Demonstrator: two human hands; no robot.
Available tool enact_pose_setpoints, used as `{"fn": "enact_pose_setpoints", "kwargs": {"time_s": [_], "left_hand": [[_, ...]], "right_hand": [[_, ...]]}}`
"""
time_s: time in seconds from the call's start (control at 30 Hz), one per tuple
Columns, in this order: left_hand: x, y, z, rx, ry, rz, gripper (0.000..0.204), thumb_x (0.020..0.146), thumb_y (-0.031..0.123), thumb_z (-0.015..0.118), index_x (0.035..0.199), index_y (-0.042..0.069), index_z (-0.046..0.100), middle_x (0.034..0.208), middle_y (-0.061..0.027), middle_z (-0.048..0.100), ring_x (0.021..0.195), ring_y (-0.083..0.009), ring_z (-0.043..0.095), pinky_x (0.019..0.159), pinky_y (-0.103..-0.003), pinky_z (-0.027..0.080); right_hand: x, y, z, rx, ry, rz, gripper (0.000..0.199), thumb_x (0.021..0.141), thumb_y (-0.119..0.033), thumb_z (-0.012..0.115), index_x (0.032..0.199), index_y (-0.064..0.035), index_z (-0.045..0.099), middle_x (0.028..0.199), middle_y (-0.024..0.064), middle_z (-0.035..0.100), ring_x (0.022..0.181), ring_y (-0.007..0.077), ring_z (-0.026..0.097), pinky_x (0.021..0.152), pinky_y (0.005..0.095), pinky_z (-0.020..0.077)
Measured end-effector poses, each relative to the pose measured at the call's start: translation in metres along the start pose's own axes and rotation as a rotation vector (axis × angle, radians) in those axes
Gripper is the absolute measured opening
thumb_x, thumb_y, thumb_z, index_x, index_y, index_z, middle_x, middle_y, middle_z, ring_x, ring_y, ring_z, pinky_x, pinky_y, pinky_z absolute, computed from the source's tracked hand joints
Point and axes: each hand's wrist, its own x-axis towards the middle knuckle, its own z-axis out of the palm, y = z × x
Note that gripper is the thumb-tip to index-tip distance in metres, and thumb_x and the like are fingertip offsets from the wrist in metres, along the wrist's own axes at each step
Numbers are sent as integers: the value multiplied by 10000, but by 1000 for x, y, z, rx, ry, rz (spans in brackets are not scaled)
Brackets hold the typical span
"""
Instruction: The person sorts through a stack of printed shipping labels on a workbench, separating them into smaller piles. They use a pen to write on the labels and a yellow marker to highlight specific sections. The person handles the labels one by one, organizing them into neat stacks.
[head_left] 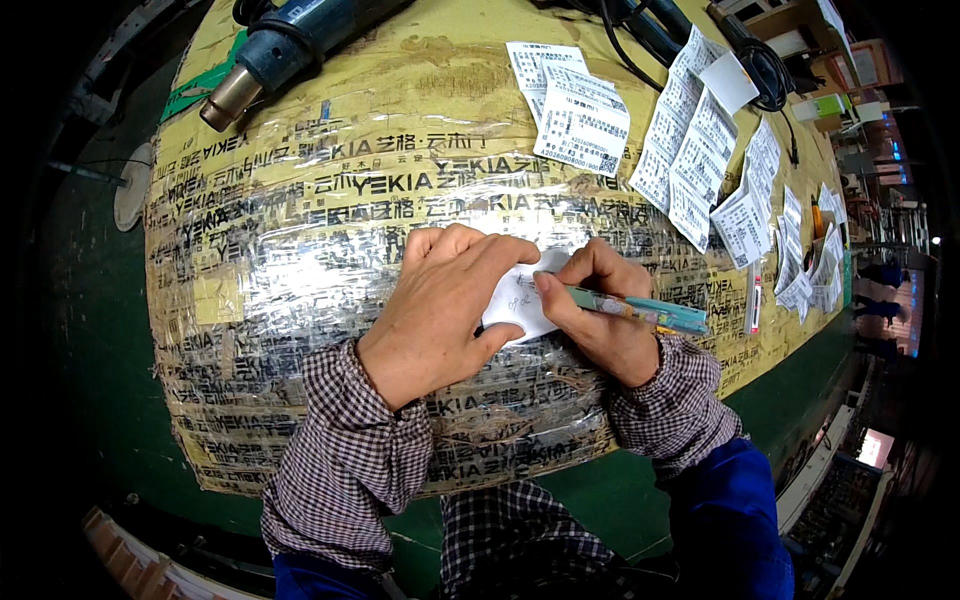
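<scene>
A small white paper slip (523, 302) with handwritten marks lies on the tape-covered tabletop (270, 290). My left hand (440, 300) holds it down, with the index finger along its upper edge and the thumb at its lower edge. My right hand (610, 315) grips a pen (655, 312) with a teal, patterned barrel. The pen slants to the right, and its front end is over the slip, partly hidden by my fingers.
Printed label sheets (585, 110) lie beyond my hands, and long label strips (690, 150) run along the right side. A blue heat gun (285, 55) rests at the far left. Black cables (765, 75) coil at the far right. A white-and-red stick-like item (753, 300) lies near the right edge.
</scene>
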Motion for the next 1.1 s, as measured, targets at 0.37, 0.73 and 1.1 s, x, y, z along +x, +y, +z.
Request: {"fn": "enact_pose_setpoints", "kwargs": {"time_s": [0.37, 0.73, 1.1], "left_hand": [[0, 0, -1, -7, -5, 3, 567, 708, 200, 738, 1206, 120, 478, 1133, -70, 518, 1073, -265, 424, 931, -399, 257], [0, -1, 0, -7, 5, 5, 573, 707, 191, 738, 1210, 120, 473, 1109, -79, 516, 1059, -273, 427, 928, -400, 260], [1, 5, -2, 15, 15, 1, 613, 653, 218, 775, 1186, 101, 497, 1039, -94, 519, 1011, -267, 445, 916, -396, 263]], "right_hand": [[-1, 0, -2, 3, -36, -16, 234, 772, -108, 700, 688, -2, 510, 563, 53, 546, 488, 68, 501, 431, 239, 384], [0, -1, -2, -30, -32, -13, 238, 753, -93, 700, 665, -3, 499, 547, 60, 537, 480, 76, 502, 428, 242, 384], [-3, 10, -10, 402, 224, 77, 218, 830, -112, 654, 745, -37, 467, 652, 7, 527, 584, 38, 462, 505, 218, 370]]}}
